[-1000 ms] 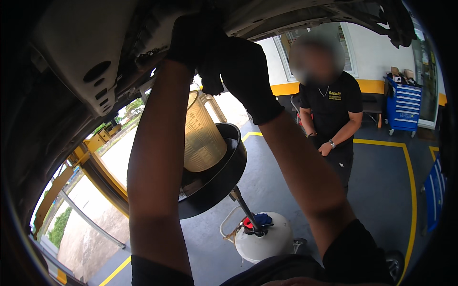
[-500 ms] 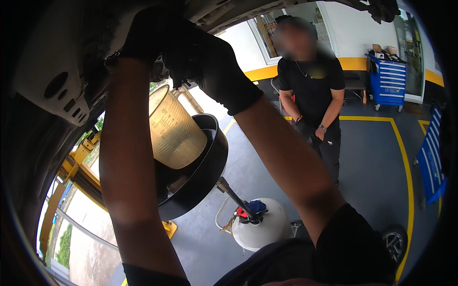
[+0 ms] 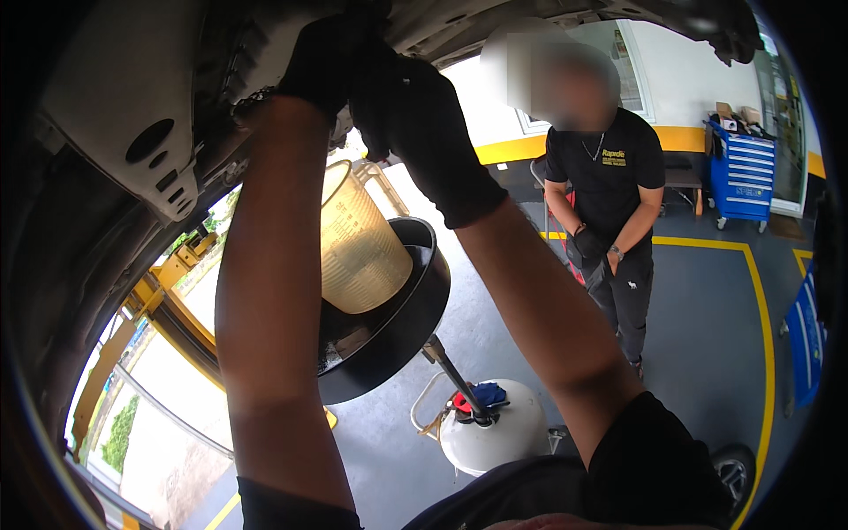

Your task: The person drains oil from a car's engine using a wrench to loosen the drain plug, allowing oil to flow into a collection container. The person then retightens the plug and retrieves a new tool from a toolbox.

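Both my arms reach up to the dark underside of a raised vehicle (image 3: 106, 97). My left hand (image 3: 329, 66) and my right hand (image 3: 428, 132), in black gloves, are close together there. Their fingers look curled closed; whatever they hold is hidden by the gloves and shadow. Below them a translucent yellowish measuring jug (image 3: 367, 252) stands tilted in a wide black drain pan (image 3: 389, 353). Dark wet-looking residue lies in the pan. A post joins the pan to a white rounded tank (image 3: 495, 442), with red and blue cloths (image 3: 481, 397) on top.
A person (image 3: 609, 185) in dark clothes stands facing me, hands together. Blue tool cabinets (image 3: 742, 172) are at the right. A yellow lift arm (image 3: 163, 300) crosses the left side. A wheel (image 3: 733, 473) lies at the lower right. Yellow lines (image 3: 767, 353) mark the grey floor.
The whole view has shifted, so my arms, the jug and the pan appear farther right. My hands stay together at the vehicle's underside. The person's head has turned or tilted slightly.
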Demonstrator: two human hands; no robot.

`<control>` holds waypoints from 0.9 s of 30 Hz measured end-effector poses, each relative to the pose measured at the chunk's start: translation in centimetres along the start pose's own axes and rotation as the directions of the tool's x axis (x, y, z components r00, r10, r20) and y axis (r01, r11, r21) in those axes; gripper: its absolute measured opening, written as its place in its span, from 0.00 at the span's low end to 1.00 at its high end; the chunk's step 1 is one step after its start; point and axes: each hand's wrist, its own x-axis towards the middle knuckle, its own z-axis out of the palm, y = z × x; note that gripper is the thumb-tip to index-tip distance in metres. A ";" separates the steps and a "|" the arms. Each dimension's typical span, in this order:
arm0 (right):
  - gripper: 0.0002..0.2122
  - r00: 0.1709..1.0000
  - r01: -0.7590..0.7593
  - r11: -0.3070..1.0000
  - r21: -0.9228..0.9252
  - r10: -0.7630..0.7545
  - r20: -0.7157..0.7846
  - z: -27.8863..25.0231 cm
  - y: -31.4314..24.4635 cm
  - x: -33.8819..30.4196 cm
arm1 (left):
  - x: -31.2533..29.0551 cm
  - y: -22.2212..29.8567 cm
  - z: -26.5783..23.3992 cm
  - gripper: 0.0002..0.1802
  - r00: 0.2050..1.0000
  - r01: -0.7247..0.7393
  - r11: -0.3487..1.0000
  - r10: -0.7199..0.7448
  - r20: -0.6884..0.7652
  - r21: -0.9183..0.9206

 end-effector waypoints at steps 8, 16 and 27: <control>0.11 0.696 0.556 0.191 -0.809 -0.640 0.326 -0.6 0.6 1.5 | 1.0 0.2 2.5 0.18 0.997 -0.070 0.897 0.049 0.060 0.436; 0.09 0.715 0.499 0.254 -0.829 -0.661 0.228 0.3 0.6 0.4 | 1.1 -2.1 2.0 0.21 0.881 -0.456 0.793 0.465 0.081 0.404; 0.11 0.635 0.313 -0.139 -0.939 -0.705 0.316 1.1 1.0 0.0 | 0.2 -1.2 1.5 0.23 0.575 -0.648 0.218 0.769 0.281 0.730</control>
